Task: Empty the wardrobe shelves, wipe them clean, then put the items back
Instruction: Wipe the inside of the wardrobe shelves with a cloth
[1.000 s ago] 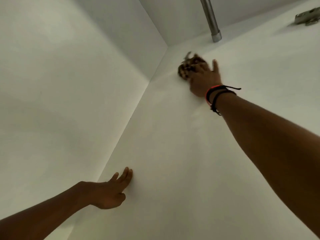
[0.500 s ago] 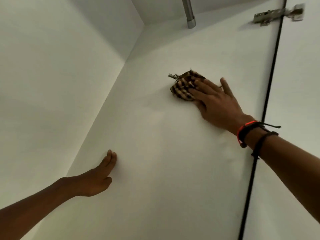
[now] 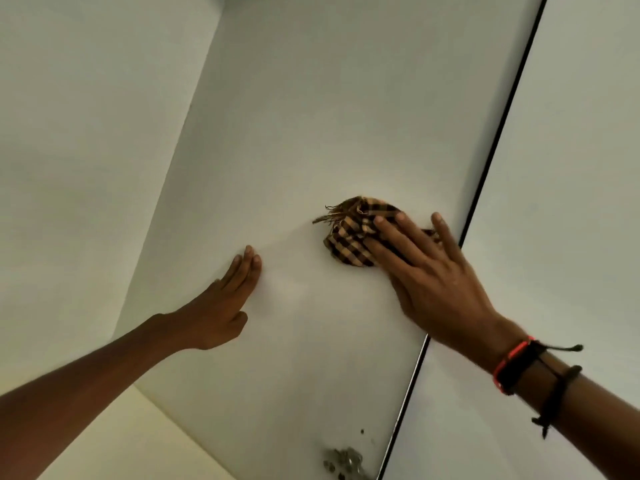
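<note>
White all round, inside of a wardrobe: big side panel (image 3: 311, 133) running up and away, plainer wall (image 3: 86, 133) to the left of it, thin dark seam (image 3: 485, 188) down its right edge. Beyond the seam, probably the door (image 3: 571, 168).

Pretty clearly mid-wipe. Checked cloth (image 3: 353, 233) bunched up against the side panel, pinned there under the fingers of the right hand (image 3: 433, 278). Fingers straight and spread, pressing rather than clutching, so no real grip, just flat pressure. Frayed end poking out up-left, away from the palm. Couple of wristbands (image 3: 519, 368) further down that arm.

Left hand (image 3: 221, 303) flat on the same panel too, fingers together and straight, holding nothing, near the cloth on its left. Bracing, most likely.

Key thing for the next stroke: speckled grubby patch (image 3: 343, 460) low on the panel, close to the seam. Below the cloth, back on the wrist side of the right hand, not ahead of the fingertips. So guessing a pull back down along the seam, not another push up. Right hand the obvious pick, already having the cloth; left about as near but empty. Dirt or hardware? Too blurry to call. Worth watching for the cloth sliding out from under flat fingers on the drag.
</note>
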Demonstrator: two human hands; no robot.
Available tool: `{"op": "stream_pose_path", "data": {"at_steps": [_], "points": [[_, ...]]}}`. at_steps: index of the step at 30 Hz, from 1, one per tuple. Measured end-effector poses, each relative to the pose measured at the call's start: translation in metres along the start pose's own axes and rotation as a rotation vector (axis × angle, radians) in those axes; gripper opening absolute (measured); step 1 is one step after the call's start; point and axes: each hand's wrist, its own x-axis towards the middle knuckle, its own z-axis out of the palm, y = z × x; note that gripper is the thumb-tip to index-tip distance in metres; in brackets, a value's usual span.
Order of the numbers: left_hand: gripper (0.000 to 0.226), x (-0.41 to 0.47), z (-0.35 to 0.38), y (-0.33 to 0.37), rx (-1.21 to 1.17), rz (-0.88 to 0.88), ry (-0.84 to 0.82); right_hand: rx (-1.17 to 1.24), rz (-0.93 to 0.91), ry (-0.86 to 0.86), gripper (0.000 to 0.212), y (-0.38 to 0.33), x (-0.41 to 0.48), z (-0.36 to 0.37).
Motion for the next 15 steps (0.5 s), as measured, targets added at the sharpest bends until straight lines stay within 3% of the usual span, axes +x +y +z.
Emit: {"op": "stream_pose_path", "data": {"at_steps": [2,7,12,15], "points": [[0.084,-0.009,0.009,0.004,0.032,0.031,-0.024,0.069,-0.04,-0.027,0.056,-0.041,-0.037,0.012],[0.087,-0.024,0.04,0.009,0.109,0.088,-0.037,0.178,-0.379,-0.347,0.051,-0.134,-0.149,0.019],[0.09,-0.027,0.04,-0.003,0.213,0.082,0.015,0.133,-0.058,-0.291,0.058,-0.116,-0.126,0.006],[0.089,-0.028,0.043,-0.009,0.22,0.1,0.044,0.174,-0.092,-0.287,0.059,-0.156,-0.13,0.014]]}}
